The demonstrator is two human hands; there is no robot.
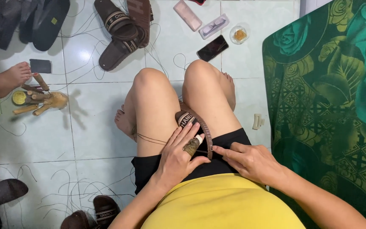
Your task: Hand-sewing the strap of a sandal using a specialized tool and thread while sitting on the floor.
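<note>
Down on the glossy white tiled floor (85, 140), a brown slide sandal (195, 127) with a woven strap stands on edge between the seated person's bare thighs. The left hand (178, 154) lies curled over it, fingers bent around the sole with a taped finger guard showing. The right hand (248, 161) pinches fine dark thread (149, 138) at the sandal's stitched rim, fingers narrow.

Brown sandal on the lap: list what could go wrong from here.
1. The brown sandal is only wedged between the thighs under the left hand; it could slip while the thread is pulled.
2. The right hand pinches close to the sole's edge, so its fingers might get pricked.
3. Loose threads on the tiled floor could tangle around the feet.
</note>
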